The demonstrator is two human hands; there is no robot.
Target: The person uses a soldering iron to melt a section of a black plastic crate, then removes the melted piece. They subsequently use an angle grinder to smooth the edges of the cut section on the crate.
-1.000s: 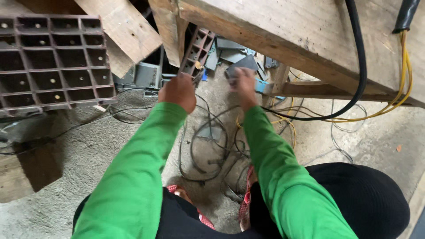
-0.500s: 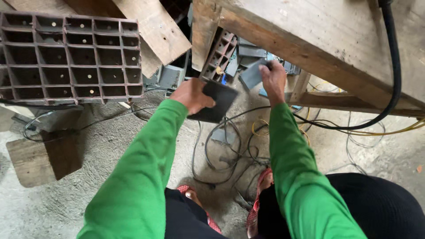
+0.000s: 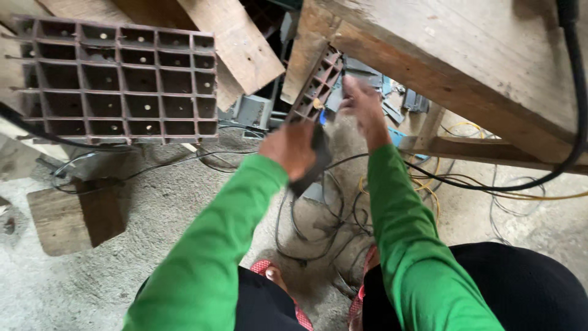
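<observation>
My left hand [image 3: 295, 147] is shut on a dark flat plate [image 3: 316, 160], held edge-on above a tangle of black wires [image 3: 318, 230]. My right hand [image 3: 362, 105] is raised beside it, blurred, its fingers up against grey metal pieces [image 3: 361, 70] under the wooden bench [image 3: 465, 61]. Whether it holds one of them is unclear. A small brown grid piece [image 3: 317, 83] leans just beyond both hands. Both arms wear green sleeves.
A large brown grid crate [image 3: 116, 86] lies at the upper left with wooden planks [image 3: 236, 43] behind it. A thick black cable [image 3: 572, 122] hangs from the bench at right, over yellow wires [image 3: 456, 193]. A wood block [image 3: 73, 220] sits on the concrete floor at left.
The dark plate in my left hand has turned from flat-on to edge-on. My right hand has lifted toward the grey pieces under the bench. The view has shifted slightly.
</observation>
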